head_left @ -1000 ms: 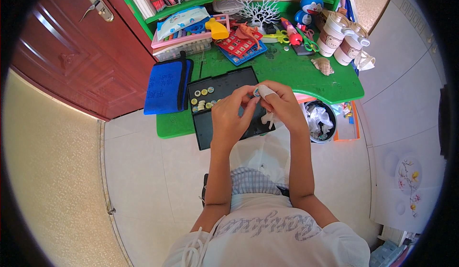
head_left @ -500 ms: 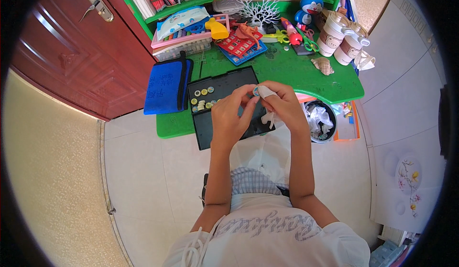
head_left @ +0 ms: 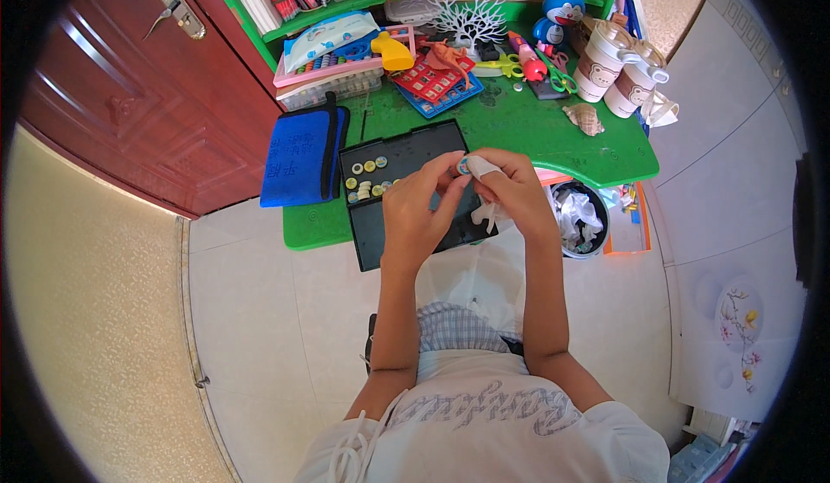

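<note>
Over an opened black case at the desk's front edge, my two hands meet. My left hand pinches a small round disc with a blue-green face between thumb and fingers. A white tissue is wrapped around the fingers of my right hand and pressed against the disc; its loose end hangs below. Several similar round discs, yellowish, white and blue, lie in the left part of the case's far half. My left hand hides some of that half.
Left of the case lies a blue zip pouch. Toward the back of the green desk are red and blue boards, scissors, a seashell and two lidded cups. A bin with crumpled tissues stands below right.
Both hands stay at nearly the same place, with only a very slight shift of the right hand and tissue. The disc remains between them.
</note>
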Tool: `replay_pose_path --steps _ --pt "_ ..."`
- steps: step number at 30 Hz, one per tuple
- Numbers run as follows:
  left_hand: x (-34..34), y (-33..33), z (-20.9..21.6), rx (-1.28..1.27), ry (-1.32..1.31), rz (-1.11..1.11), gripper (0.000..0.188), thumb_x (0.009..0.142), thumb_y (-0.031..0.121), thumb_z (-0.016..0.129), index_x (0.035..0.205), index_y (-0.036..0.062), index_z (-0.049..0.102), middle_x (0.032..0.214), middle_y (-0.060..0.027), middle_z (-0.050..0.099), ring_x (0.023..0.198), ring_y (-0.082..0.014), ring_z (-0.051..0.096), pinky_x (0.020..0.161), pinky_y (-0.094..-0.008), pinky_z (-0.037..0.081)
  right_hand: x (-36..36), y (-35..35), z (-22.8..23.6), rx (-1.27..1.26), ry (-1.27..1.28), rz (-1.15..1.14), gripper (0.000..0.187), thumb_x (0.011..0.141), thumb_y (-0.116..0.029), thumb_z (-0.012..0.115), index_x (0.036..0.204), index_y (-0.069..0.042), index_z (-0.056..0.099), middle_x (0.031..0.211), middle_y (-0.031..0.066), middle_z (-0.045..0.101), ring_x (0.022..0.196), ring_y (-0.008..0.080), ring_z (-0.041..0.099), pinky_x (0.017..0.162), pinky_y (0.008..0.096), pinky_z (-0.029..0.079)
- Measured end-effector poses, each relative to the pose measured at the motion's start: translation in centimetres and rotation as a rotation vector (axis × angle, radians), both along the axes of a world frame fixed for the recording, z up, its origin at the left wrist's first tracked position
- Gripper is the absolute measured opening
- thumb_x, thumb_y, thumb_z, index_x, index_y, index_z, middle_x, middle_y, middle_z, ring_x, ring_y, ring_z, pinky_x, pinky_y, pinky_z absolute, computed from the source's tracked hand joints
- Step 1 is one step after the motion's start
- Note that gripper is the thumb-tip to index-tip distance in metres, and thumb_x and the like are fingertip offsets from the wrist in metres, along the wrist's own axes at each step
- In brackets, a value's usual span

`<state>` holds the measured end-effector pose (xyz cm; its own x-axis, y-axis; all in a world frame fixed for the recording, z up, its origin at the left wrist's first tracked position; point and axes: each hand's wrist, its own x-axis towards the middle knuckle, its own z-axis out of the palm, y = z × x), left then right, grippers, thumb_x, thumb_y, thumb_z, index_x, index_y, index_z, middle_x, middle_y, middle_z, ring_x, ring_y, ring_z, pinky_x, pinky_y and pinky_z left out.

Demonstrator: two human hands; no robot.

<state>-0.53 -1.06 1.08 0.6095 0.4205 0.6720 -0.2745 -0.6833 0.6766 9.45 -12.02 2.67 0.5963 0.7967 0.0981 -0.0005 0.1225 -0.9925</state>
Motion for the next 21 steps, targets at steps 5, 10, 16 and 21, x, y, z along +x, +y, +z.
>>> replay_pose_path --steps 5,10,16,21 --pt "0.02 -0.01 0.12 -0.002 0.002 -0.008 0.029 0.073 -0.001 0.068 0.101 0.0020 0.060 0.070 -0.0072 0.062 0.061 -0.0116 0.059 0.059 -0.0231 0.046 0.14 -0.01 -0.13 0.006 -0.007 0.000 0.018 0.086 -0.019 0.056 0.080 -0.003 0.062 0.058 -0.0061 0.044 0.052 0.0018 0.038 0.046 0.0194 0.027" --pt "-0.07 0.16 -0.13 -0.014 0.009 -0.011 0.028 0.072 -0.001 0.068 0.098 0.0027 0.060 0.069 -0.0063 0.061 0.061 -0.0114 0.059 0.060 -0.0233 0.046 -0.01 -0.01 0.13 -0.038 -0.015 -0.013 0.016 0.082 -0.015 0.056 0.086 -0.002 0.064 0.062 -0.0044 0.050 0.055 0.0020 0.042 0.048 0.0184 0.031" --pt "-0.02 -0.03 0.12 -0.013 0.011 0.011 0.028 0.072 -0.001 0.069 0.098 0.0027 0.060 0.069 -0.0063 0.061 0.060 -0.0117 0.059 0.059 -0.0234 0.046 0.09 -0.04 0.05 -0.038 -0.023 -0.008 0.016 0.082 -0.014 0.055 0.088 -0.001 0.064 0.063 -0.0042 0.051 0.056 0.0021 0.043 0.048 0.0184 0.032" --pt "0.23 0.04 -0.10 0.024 -0.003 0.008 0.030 0.072 -0.001 0.068 0.101 0.0028 0.060 0.068 -0.0068 0.061 0.059 -0.0117 0.058 0.058 -0.0236 0.046 0.33 -0.13 -0.22 -0.030 -0.023 -0.018 0.016 0.083 -0.015 0.056 0.086 -0.002 0.063 0.061 -0.0048 0.048 0.055 0.0020 0.041 0.046 0.0188 0.029"
